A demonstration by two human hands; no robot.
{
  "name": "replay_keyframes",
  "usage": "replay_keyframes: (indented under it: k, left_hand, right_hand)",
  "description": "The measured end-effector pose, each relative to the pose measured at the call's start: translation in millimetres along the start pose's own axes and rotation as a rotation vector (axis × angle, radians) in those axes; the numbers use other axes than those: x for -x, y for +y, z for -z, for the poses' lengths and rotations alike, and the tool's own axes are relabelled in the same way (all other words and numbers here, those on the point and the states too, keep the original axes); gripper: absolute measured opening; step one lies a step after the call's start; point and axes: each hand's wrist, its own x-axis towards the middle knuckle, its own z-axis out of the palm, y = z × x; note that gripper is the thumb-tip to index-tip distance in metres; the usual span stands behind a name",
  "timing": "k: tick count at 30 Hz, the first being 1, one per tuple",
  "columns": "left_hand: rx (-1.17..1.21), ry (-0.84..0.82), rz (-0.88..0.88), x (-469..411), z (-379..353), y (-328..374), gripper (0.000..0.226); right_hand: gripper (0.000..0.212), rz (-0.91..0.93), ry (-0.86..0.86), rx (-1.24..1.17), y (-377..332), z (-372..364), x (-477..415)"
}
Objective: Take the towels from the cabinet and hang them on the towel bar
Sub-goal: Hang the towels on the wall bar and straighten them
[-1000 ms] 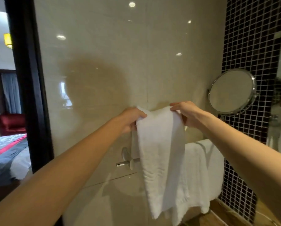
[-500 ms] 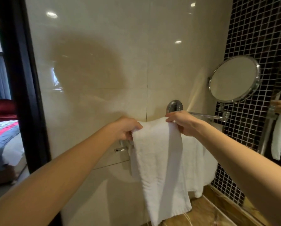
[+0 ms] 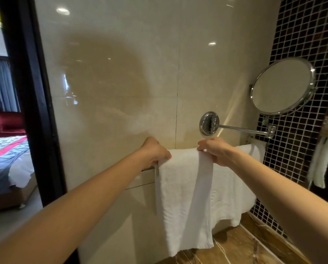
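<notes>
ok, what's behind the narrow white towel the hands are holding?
A wider white towel hangs behind the narrow white towel, showing at its right, with beige wall tile beyond. The towel bar is hidden under them. Left hand and right hand grip the top edge.

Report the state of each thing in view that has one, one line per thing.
left hand: grips the front towel's top left corner.
right hand: pinches its top right corner.
front towel: held up by both top corners, hanging flat and straight.
back towel: draped, hanging behind the front one.
round mirror: swung out on its arm, tilted.
</notes>
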Motion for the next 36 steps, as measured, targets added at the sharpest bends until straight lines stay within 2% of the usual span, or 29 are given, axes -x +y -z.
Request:
replay_keyframes:
  k: [5, 9, 13, 18, 23, 27, 30, 33, 36]
  left_hand:
    - [-0.397, 0.078, -0.113, 1.2, -2.9, 4.8, 0.068]
    - [-0.463, 0.033, -0.282, -1.7, -3.6, -4.8, 0.053]
    - [-0.537, -0.013, -0.396, -4.0, -2.8, -16.9, 0.043]
    - [-0.603, -0.035, -0.462, -5.4, -3.5, -22.9, 0.034]
    - [-0.720, -0.013, -0.495, -7.0, -10.7, -27.9, 0.039]
    - [-0.771, 0.008, -0.514, -10.7, -14.6, -31.7, 0.025]
    - [-0.898, 0.055, -0.542, -7.9, -16.1, -29.4, 0.014]
    - [-1.053, 0.110, -0.542, -2.9, -16.5, -26.8, 0.019]
    - [-1.190, 0.122, -0.536, 0.9, -16.6, -26.1, 0.021]
  right_hand:
    - [0.030, 0.037, 0.040, 0.004, 2.1, -3.2, 0.1]
    - [0.039, 0.066, 0.045, 0.025, 4.6, -1.6, -4.4]
    - [0.036, 0.108, 0.021, 0.121, 6.7, -1.7, -4.7]
    - [0.032, 0.162, -0.013, 0.196, 12.4, -2.1, -3.6]
    - [0.035, 0.219, -0.052, 0.265, 15.1, -2.0, -4.0]
    - [0.036, 0.304, -0.066, 0.434, 14.6, -1.7, -3.3]
    - [0.026, 0.420, -0.019, 0.533, 19.3, -4.4, -3.7]
    - [0.019, 0.503, 0.044, 0.750, 25.6, -8.3, -3.8]
    - [0.022, 0.586, 0.099, 0.934, 29.8, -10.1, -3.6]
